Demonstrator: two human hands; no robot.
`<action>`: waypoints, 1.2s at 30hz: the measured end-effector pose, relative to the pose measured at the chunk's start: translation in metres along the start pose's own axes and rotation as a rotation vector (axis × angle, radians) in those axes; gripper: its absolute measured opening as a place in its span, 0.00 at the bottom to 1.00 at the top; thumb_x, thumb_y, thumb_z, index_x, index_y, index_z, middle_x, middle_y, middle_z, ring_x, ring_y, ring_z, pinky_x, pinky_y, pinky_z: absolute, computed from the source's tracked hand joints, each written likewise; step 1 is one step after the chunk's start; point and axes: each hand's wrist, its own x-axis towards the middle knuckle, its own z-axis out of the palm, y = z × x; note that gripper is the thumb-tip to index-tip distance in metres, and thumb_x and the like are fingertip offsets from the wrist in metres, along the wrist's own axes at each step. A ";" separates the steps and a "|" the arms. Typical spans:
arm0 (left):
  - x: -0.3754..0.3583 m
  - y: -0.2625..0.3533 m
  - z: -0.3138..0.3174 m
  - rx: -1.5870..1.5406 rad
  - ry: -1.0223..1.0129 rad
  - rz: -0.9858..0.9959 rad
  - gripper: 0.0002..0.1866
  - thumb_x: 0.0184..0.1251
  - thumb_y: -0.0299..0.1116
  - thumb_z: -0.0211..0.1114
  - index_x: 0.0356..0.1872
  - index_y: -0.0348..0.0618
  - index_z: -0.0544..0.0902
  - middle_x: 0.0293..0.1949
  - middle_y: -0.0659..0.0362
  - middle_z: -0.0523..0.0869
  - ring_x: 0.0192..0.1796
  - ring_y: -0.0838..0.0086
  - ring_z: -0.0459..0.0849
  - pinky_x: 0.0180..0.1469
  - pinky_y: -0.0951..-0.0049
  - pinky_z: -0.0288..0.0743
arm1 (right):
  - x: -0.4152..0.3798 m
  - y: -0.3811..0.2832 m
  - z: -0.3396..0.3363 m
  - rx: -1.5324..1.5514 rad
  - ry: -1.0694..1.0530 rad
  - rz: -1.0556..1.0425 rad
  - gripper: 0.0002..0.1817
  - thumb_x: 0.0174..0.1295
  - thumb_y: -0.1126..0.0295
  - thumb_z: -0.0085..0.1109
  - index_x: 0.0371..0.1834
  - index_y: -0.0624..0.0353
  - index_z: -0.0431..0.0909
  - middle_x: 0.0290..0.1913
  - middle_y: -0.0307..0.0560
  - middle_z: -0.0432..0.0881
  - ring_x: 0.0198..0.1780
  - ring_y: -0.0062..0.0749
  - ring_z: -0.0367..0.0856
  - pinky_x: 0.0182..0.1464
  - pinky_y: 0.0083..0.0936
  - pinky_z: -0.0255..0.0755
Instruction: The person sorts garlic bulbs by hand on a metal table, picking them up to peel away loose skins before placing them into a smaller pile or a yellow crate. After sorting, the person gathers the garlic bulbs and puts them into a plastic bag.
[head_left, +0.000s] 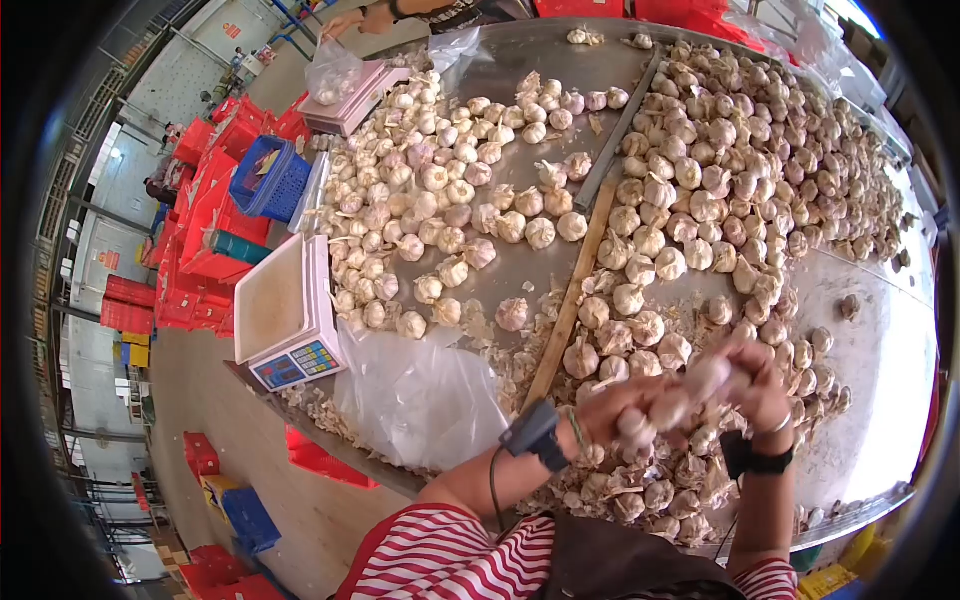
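Observation:
My left hand (603, 408) is closed around garlic bulbs (634, 426) at the lower middle of the view, palm side partly hidden. Close beside it, my right hand (762, 392) grips another garlic bulb (707, 376), smeared by motion. Both hands hover over a heap of loose garlic (655, 495) with papery skins among the bulbs. Dark bands with small devices are strapped on both wrists.
A wooden strip (565, 330) and a metal bar (620, 130) divide the metal table. Garlic lies on both sides. At left are a scale (290, 310), a plastic bag (420, 395) and a blue basket (270, 180). Another person's hand (345, 24) is at a farther scale (350, 105).

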 end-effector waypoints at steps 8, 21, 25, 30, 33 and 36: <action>-0.044 -0.080 -0.016 0.827 0.155 0.485 0.37 0.68 0.66 0.49 0.61 0.41 0.72 0.45 0.56 0.85 0.41 0.69 0.87 0.34 0.70 0.86 | -0.040 0.032 0.069 -0.567 -0.172 0.032 0.37 0.55 0.56 0.74 0.64 0.61 0.72 0.63 0.52 0.74 0.62 0.39 0.75 0.61 0.35 0.70; -0.082 0.201 -0.081 0.620 1.219 1.236 0.23 0.71 0.48 0.60 0.58 0.44 0.76 0.49 0.57 0.82 0.48 0.69 0.81 0.53 0.60 0.76 | -0.099 0.051 -0.001 -0.305 0.623 0.089 0.15 0.65 0.75 0.63 0.54 0.64 0.76 0.48 0.39 0.82 0.47 0.19 0.79 0.49 0.19 0.75; -0.023 0.158 -0.057 1.408 1.077 0.649 0.14 0.63 0.33 0.68 0.47 0.38 0.83 0.42 0.56 0.87 0.44 0.70 0.84 0.49 0.69 0.77 | -0.075 0.053 -0.015 -0.672 0.541 0.093 0.16 0.63 0.78 0.62 0.54 0.64 0.76 0.45 0.40 0.82 0.49 0.23 0.80 0.52 0.21 0.75; 0.056 0.080 -0.056 2.186 0.810 0.429 0.18 0.59 0.34 0.69 0.50 0.41 0.80 0.43 0.48 0.84 0.48 0.53 0.82 0.51 0.58 0.76 | 0.026 0.049 -0.003 -1.352 0.009 0.111 0.24 0.53 0.80 0.59 0.57 0.52 0.77 0.52 0.49 0.81 0.57 0.47 0.79 0.58 0.41 0.74; 0.062 0.083 -0.059 2.042 0.836 0.421 0.16 0.59 0.32 0.68 0.48 0.42 0.80 0.42 0.51 0.83 0.46 0.57 0.83 0.49 0.58 0.77 | 0.045 0.060 0.010 -1.549 -0.052 0.260 0.23 0.54 0.79 0.58 0.55 0.52 0.78 0.53 0.49 0.81 0.56 0.45 0.79 0.58 0.41 0.74; 0.046 0.097 -0.070 1.173 0.700 0.680 0.12 0.65 0.31 0.65 0.47 0.41 0.81 0.43 0.55 0.86 0.43 0.68 0.86 0.43 0.70 0.83 | 0.048 0.060 -0.004 -1.443 -0.040 0.326 0.20 0.54 0.76 0.62 0.52 0.53 0.79 0.50 0.48 0.82 0.53 0.41 0.81 0.58 0.38 0.75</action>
